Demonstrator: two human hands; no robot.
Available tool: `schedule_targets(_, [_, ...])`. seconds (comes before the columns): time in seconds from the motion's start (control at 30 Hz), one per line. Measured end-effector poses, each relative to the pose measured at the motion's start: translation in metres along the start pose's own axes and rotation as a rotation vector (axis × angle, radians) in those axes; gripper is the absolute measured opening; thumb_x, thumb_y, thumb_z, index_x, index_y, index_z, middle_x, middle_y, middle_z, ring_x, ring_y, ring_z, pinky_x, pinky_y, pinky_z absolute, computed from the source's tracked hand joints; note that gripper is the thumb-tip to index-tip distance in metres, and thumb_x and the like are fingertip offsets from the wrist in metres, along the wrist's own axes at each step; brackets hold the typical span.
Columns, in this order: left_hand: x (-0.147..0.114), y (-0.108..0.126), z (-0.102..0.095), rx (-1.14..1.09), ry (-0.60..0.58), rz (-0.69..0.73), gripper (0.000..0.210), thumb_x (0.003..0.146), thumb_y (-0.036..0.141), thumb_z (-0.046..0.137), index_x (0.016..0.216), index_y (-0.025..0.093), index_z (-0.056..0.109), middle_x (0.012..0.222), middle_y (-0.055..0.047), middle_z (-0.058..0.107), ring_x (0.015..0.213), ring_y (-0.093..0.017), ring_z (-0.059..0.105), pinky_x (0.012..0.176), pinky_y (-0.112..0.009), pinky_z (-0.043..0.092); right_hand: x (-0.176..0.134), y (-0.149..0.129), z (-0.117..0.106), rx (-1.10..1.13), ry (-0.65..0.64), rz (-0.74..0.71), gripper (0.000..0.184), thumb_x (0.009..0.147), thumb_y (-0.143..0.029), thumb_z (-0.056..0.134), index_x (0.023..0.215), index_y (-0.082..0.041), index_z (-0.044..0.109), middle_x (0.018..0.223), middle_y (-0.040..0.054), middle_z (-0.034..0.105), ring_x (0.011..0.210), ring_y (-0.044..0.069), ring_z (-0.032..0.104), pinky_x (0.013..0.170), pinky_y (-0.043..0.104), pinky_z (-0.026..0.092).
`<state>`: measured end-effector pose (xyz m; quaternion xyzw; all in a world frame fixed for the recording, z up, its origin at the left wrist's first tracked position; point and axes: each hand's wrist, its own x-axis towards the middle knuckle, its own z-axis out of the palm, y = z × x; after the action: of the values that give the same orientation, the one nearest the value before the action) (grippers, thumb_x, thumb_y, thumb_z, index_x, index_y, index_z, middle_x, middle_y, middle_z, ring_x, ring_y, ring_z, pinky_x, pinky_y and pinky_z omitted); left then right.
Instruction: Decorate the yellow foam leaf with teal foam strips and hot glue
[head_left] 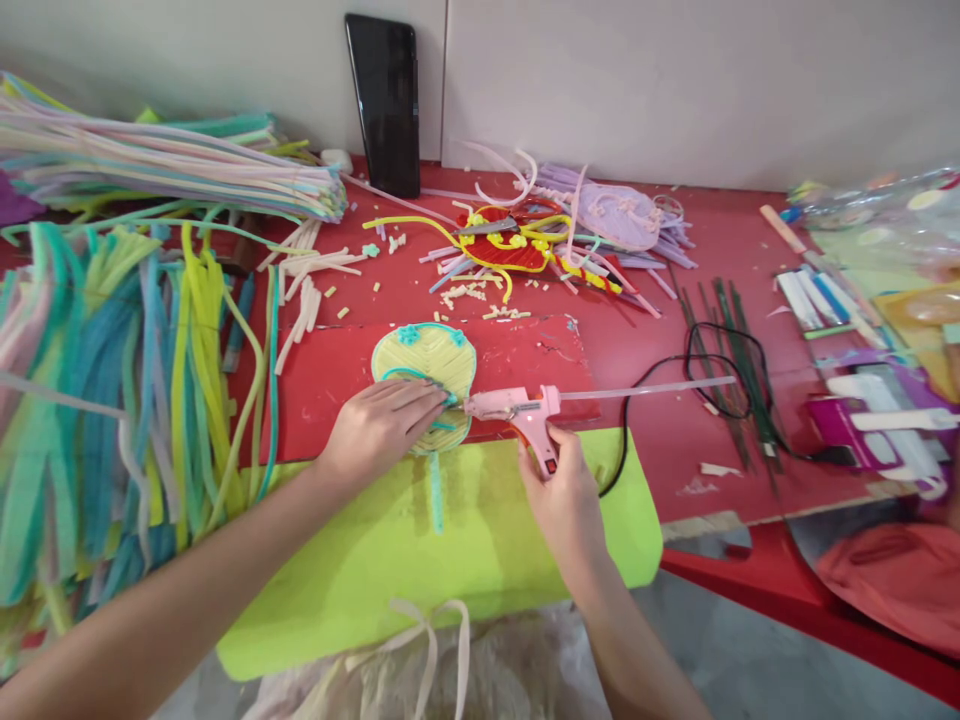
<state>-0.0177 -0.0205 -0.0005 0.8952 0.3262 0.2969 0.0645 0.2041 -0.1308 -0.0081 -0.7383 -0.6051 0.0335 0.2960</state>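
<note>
A pale yellow, leaf-shaped pipe cleaner piece [442, 362] with teal edging and a teal stem lies across the red board and a lime-green sheet. My left hand [390, 412] rests over its middle, fingers pressed together on a teal pipe cleaner [405, 373] that curves across the surface. In my right hand [559, 485] is a pink hot glue gun [531, 415], gripped by its handle. Its nozzle points left, close to my left fingertips, and a long clear glue stick [645, 389] sticks out behind. My fingers hide the exact spot at the nozzle tip.
Bundles of coloured pipe cleaners [112, 350] fill the left side. A black phone [386, 105] leans on the wall. Red, yellow and purple pipe cleaner pieces with scissors [487, 227] lie at the back. A black cord [694, 350] loops over green stems on the right.
</note>
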Motion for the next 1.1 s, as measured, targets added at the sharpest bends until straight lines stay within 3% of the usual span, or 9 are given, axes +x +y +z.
schedule_targets(0.57, [0.000, 0.001, -0.001, -0.017, -0.041, -0.030, 0.022, 0.089, 0.024, 0.056, 0.106, 0.019, 0.067, 0.104, -0.003, 0.072, 0.098, -0.019, 0.067, 0.092, -0.034, 0.053, 0.003, 0.006, -0.006, 0.014, 0.029, 0.071, 0.031, 0.084, -0.036, 0.056, 0.107, -0.015, 0.052, 0.089, 0.0117, 0.067, 0.068, 0.019, 0.065, 0.060, 0.032, 0.054])
schedule_targets(0.83, [0.001, 0.004, -0.003, -0.002, -0.027, -0.021, 0.020, 0.089, 0.025, 0.055, 0.104, 0.018, 0.068, 0.102, -0.003, 0.072, 0.096, -0.019, 0.067, 0.091, -0.034, 0.053, 0.014, 0.008, -0.020, 0.060, 0.064, 0.216, 0.038, 0.074, -0.046, 0.066, 0.096, -0.018, 0.054, 0.065, -0.0022, 0.057, 0.047, 0.011, 0.049, 0.048, 0.024, 0.044])
schedule_targets(1.1, [0.000, 0.004, 0.000, 0.025, -0.037, -0.039, 0.021, 0.090, 0.023, 0.053, 0.105, 0.019, 0.067, 0.104, -0.003, 0.071, 0.097, -0.019, 0.066, 0.089, -0.034, 0.053, 0.032, 0.025, -0.026, 0.023, 0.129, 0.373, 0.042, 0.067, -0.050, 0.070, 0.091, -0.018, 0.055, 0.064, -0.0010, 0.058, 0.052, 0.014, 0.053, 0.053, 0.025, 0.043])
